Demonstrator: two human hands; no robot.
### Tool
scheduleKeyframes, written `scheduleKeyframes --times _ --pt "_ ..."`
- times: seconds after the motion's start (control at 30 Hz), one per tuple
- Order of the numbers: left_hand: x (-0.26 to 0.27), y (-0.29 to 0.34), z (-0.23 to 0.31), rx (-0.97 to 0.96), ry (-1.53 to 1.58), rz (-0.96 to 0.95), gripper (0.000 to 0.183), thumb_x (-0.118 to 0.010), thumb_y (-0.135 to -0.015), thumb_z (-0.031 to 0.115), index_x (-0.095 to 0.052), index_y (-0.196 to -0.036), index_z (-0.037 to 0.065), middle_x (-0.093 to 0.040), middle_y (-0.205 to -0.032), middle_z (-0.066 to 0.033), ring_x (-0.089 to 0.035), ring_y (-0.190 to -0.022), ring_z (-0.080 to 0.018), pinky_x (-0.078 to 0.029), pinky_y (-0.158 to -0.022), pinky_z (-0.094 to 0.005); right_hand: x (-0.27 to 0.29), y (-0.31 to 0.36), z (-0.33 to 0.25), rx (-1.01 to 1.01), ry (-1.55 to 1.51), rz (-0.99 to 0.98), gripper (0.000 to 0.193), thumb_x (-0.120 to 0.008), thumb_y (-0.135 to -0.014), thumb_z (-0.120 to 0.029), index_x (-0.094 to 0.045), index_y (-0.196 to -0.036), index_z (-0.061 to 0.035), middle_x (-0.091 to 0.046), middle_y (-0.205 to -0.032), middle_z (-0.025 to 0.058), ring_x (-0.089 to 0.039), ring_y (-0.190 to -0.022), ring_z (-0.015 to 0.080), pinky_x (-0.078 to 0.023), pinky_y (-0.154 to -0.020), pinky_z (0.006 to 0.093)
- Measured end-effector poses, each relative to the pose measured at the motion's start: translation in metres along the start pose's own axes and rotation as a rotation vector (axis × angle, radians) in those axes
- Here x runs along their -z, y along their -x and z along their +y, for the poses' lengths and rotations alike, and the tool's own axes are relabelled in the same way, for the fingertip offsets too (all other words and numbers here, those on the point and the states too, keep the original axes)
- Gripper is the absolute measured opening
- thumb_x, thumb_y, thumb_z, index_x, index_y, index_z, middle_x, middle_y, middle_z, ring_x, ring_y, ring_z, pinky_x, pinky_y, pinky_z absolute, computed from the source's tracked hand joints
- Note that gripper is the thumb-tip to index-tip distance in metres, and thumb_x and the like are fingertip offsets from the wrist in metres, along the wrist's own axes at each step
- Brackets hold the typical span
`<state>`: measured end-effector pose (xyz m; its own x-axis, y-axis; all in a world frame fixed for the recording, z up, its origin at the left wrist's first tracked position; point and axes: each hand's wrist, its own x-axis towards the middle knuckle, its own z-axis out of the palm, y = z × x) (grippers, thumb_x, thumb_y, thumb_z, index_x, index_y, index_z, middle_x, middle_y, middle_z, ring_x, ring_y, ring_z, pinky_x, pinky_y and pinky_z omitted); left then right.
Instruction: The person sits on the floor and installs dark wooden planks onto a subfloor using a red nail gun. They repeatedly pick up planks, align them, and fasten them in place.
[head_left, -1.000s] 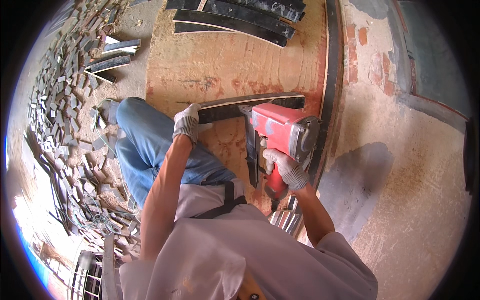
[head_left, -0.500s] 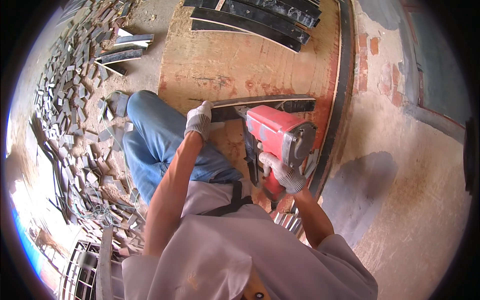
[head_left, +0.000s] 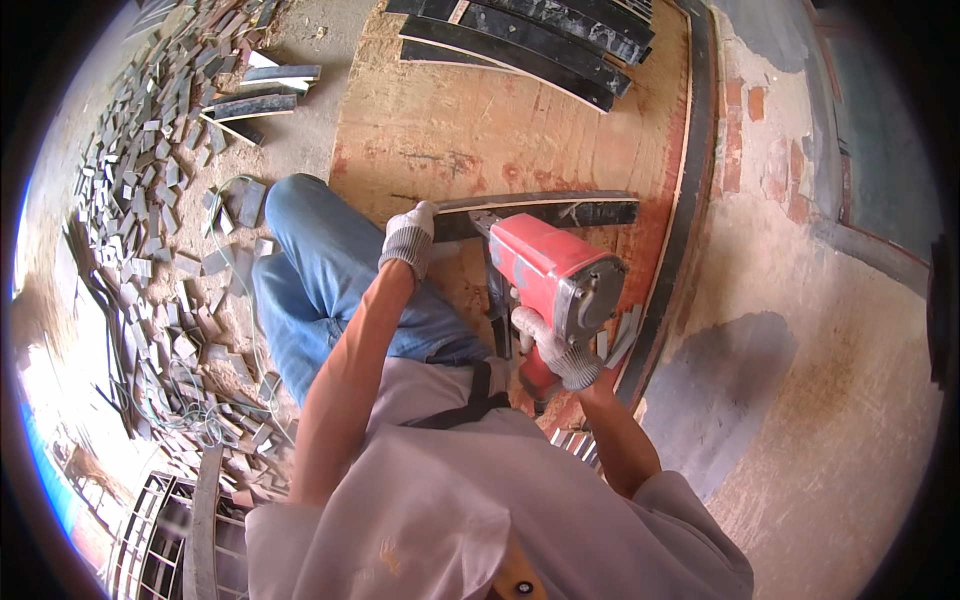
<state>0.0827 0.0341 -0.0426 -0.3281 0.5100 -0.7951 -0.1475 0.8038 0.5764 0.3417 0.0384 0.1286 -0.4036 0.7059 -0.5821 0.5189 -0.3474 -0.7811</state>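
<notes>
My right hand (head_left: 552, 345), in a pale knit glove, is wrapped round the handle of a red nail gun (head_left: 540, 262). The gun's nose meets the near side of a dark wooden strip assembly (head_left: 590, 213), which lies across the plywood board (head_left: 450, 130). My left hand (head_left: 409, 232), gloved too, is closed round the left end of that assembly; its fingertips are partly hidden. A slim dark magazine hangs below the gun's nose, toward my lap.
Several black-faced wooden strips (head_left: 520, 50) lie at the board's far end. A dark edging rail (head_left: 680, 230) runs along its right side. Many small wood offcuts (head_left: 150, 190) cover the floor at left, with a thin hose (head_left: 215, 205) among them. Silvery nail strips (head_left: 575, 447) lie near my right elbow.
The view has shifted slightly, so most things sit a little farther right. Both hands keep their holds, and the gun's nose stays at the strip assembly.
</notes>
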Motion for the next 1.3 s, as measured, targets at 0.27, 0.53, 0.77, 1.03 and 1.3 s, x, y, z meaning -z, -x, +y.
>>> scheduleKeyframes --times 0.27,0.53,0.77,1.03,1.3 --pt "0.051 0.023 0.026 -0.393 0.238 0.297 0.039 -0.071 -0.089 0.032 -0.067 -0.115 0.003 -0.072 -0.091 -0.0193 -0.071 -0.084 -0.0336 -0.057 -0.080 -0.0397 -0.007 0.027 0.049 0.303 0.439 0.310 0.092 -0.088 -0.070 -0.035 -0.041 -0.143 -0.0042 -0.063 -0.123 0.0206 -0.066 -0.106 0.0363 -0.054 -0.088 0.0442" --pt "0.260 0.040 -0.001 -0.230 1.051 0.463 0.052 -0.055 -0.099 0.042 -0.055 -0.132 0.001 -0.064 -0.121 -0.0150 -0.066 -0.106 -0.0278 -0.059 -0.079 -0.0330 -0.059 -0.015 0.052 -0.110 0.759 0.322 0.094 -0.075 -0.075 -0.045 -0.037 -0.147 0.0008 -0.068 -0.109 0.0268 -0.069 -0.096 0.0425 -0.054 -0.084 0.0497" --pt "0.202 0.034 -0.033 -0.630 0.872 0.206 0.058 -0.039 -0.109 0.037 -0.036 -0.147 -0.007 -0.046 -0.148 -0.0260 -0.052 -0.132 -0.0334 -0.046 -0.112 -0.0400 0.029 -0.080 -0.043 0.201 0.827 0.219 0.050 -0.075 -0.079 -0.044 -0.068 -0.100 -0.0001 -0.069 -0.079 0.0184 -0.069 -0.073 0.0364 -0.054 -0.068 0.0492" --pt "0.095 0.067 0.016 -0.734 0.163 0.623 0.030 -0.068 -0.099 0.019 -0.065 -0.121 -0.001 -0.070 -0.106 -0.0071 -0.062 -0.094 -0.0135 -0.052 -0.086 -0.0274 0.142 -0.278 -0.123 0.142 1.574 0.419 0.136 -0.079 -0.068 -0.067 -0.009 -0.157 0.0078 -0.022 -0.160 0.0328 -0.023 -0.149 0.0467 -0.012 -0.123 0.0571" --pt "0.092 0.079 0.028 -0.796 0.123 0.696 0.030 -0.071 -0.096 0.015 -0.064 -0.121 -0.001 -0.071 -0.103 -0.0071 -0.065 -0.089 -0.0116 -0.054 -0.084 -0.0270 0.133 -0.308 -0.098 0.236 1.740 0.518 0.054 -0.057 -0.092 -0.017 -0.046 -0.145 -0.0091 -0.058 -0.120 0.0124 -0.055 -0.110 0.0281 -0.045 -0.091 0.0442"
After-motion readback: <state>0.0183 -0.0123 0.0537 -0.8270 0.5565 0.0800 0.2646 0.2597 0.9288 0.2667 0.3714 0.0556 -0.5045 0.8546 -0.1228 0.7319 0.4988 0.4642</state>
